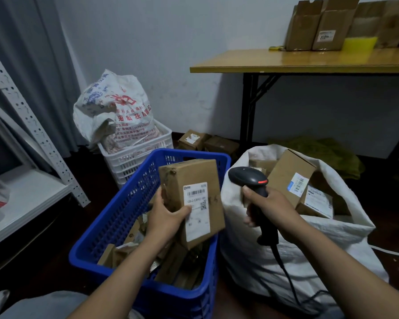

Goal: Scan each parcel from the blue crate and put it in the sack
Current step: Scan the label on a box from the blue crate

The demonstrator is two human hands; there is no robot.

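Parcel (194, 201), a brown cardboard box with a white barcode label facing up, is held above the blue crate (115, 217), lifted clear of the crate's contents and tilted slightly. Left hand (165, 217) grips it at its lower left corner: thumb pressed across the edge of the label, remaining fingers wrapped under and behind the box. Right hand (268, 209) is closed around the grip of a black handheld scanner (251, 180), whose head with an orange-red strip sits just right of the parcel, close but not touching; a cable runs down from the handle over the front of the sack. Blue crate: perforated plastic walls, several more brown boxes lying at mixed angles in the bottom, partly hidden by the left forearm. White sack (309, 249): woven, standing open just right of the crate, rim folded outward; inside are at least three cardboard boxes, one upright with a blue-and-white barcode label, one lower with a larger white label. Behind the blue crate stands a white crate (138, 157) holding a printed white bag (111, 111) with red and blue lettering. Two small brown boxes (205, 141) lie on the floor by the wall. Yellow-topped surface (286, 62) at upper right carries opened cardboard cartons (320, 26) and a yellow item. White perforated shelving (28, 192) stands at left.
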